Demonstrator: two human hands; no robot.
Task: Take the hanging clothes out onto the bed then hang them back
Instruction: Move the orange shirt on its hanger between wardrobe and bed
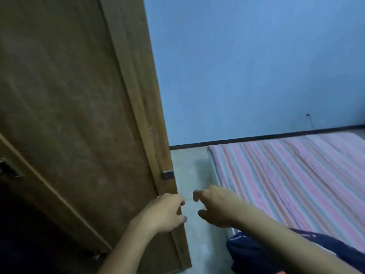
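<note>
A tall brown wooden wardrobe (75,107) fills the left half of the view, and its inside at the lower left is dark. A bed with a pink, blue and orange striped sheet (292,184) lies low on the right. A dark navy garment (254,254) rests on the bed's near corner, partly hidden by my right forearm. My left hand (166,212) hovers in front of the wardrobe's right edge, fingers loosely curled and holding nothing. My right hand (213,206) is just to its right over the floor, fingers loosely bent, also empty. No hanging clothes are visible.
A strip of pale grey floor (193,171) runs between the wardrobe and the bed. A blue wall (246,66) with a dark skirting stands behind. A small dark catch (167,175) sits on the wardrobe's right edge, and a dark fitting (7,169) shows at far left.
</note>
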